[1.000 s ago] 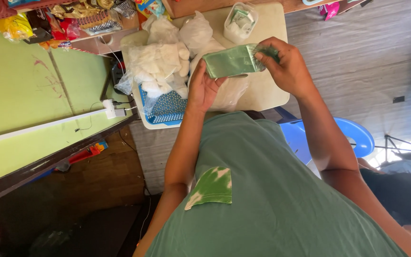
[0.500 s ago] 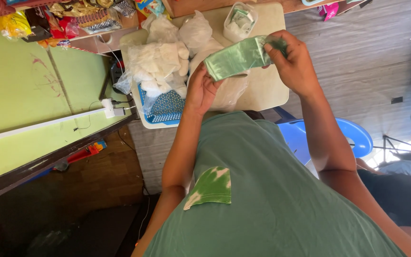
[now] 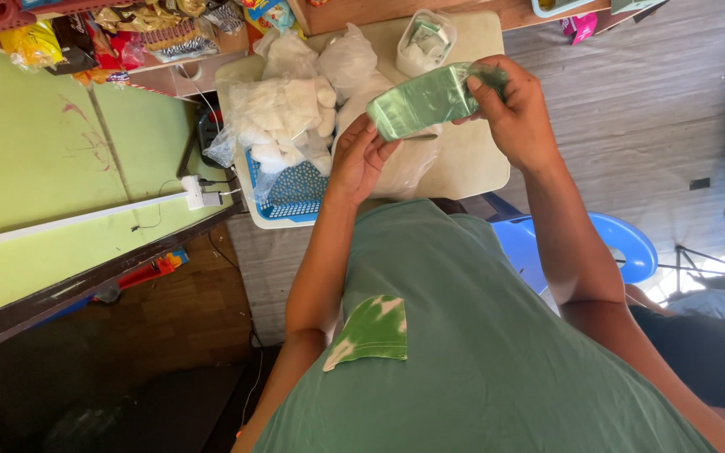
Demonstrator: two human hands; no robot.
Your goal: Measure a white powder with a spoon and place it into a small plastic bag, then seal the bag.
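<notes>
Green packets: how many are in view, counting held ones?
2. One green packet is held between the left hand and right hand above the small table; another green piece lies on the person's shirt. More may be hidden in the bags.

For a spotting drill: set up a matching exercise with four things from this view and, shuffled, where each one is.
Things:
1. green packet
2. blue basket
3. green-and-white cloth patch
4. blue plastic stool

Places:
A. on the wooden floor, right of the small table
B. lying on the person's green shirt
C. held up between the left hand and right hand
D. at the table's left front corner, under clear bags of white pieces

Pairs: 1-C, 2-D, 3-B, 4-A
</notes>
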